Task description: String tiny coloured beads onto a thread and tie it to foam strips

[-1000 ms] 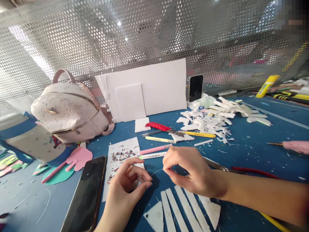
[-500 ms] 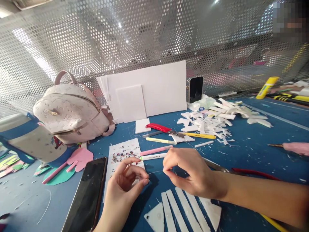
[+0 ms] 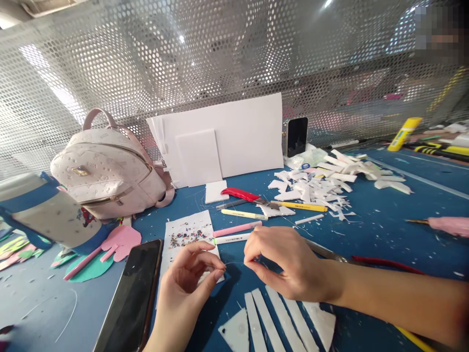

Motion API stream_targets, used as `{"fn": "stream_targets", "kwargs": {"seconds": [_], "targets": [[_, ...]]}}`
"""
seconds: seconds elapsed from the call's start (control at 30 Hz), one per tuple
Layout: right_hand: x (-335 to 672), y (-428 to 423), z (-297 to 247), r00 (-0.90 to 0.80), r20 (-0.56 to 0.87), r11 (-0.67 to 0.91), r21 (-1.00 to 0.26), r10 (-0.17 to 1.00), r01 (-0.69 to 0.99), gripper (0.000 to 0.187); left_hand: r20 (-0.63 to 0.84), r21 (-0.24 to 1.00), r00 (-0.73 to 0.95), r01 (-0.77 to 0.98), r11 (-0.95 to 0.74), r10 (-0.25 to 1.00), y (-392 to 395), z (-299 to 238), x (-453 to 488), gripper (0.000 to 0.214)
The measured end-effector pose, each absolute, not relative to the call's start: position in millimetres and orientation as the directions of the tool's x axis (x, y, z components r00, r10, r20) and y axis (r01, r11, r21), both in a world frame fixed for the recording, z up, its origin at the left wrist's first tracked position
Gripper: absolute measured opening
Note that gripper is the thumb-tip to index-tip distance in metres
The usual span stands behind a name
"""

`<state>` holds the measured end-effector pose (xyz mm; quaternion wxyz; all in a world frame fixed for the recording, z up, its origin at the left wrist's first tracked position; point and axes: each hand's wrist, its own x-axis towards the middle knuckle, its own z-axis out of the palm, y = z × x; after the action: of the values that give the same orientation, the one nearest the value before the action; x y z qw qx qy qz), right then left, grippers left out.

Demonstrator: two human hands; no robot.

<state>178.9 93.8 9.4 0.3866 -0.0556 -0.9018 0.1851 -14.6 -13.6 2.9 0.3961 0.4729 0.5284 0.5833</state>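
Note:
My left hand (image 3: 188, 286) is pinched, thumb against fingertip, at one end of a thin clear thread (image 3: 234, 263). Facing it, my right hand (image 3: 287, 261) pinches the other end, and the short span between them looks nearly straight. A white paper sheet (image 3: 172, 252) sprinkled with tiny multicoloured beads or bits (image 3: 190, 234) lies partly behind my left hand. Below both hands, several white foam strips (image 3: 270, 320) fan out beside a grey-white triangular piece (image 3: 236, 330). A white marker (image 3: 230, 238) and a pink marker (image 3: 238, 228) lie just beyond the fingers.
A black phone (image 3: 130, 293) lies left of my left arm. Farther back are a red-handled cutter (image 3: 242, 194), a heap of foam scraps (image 3: 308, 188), a pale backpack (image 3: 110, 171) and a standing white board (image 3: 249, 137). A pink-handled tool (image 3: 447, 225) rests at right.
My right hand has shifted slightly left, bringing it a little closer to my left hand. Both hands keep their pinch on the thread.

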Motion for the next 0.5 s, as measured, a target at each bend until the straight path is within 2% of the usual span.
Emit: {"fn": "stream_targets", "kwargs": {"seconds": [0.3,0.5], "targets": [[178,92,8,-0.754,0.644,0.951,-0.298,0.132,-0.087,0.008,0.166,0.982,-0.169,0.115,-0.148,0.972,-19,1,-5,0.019],[178,93,7,-0.770,0.620,0.945,-0.320,0.153,-0.069,0.007,0.137,0.990,-0.171,0.050,-0.130,0.976,-19,3,-1,0.016]]}}
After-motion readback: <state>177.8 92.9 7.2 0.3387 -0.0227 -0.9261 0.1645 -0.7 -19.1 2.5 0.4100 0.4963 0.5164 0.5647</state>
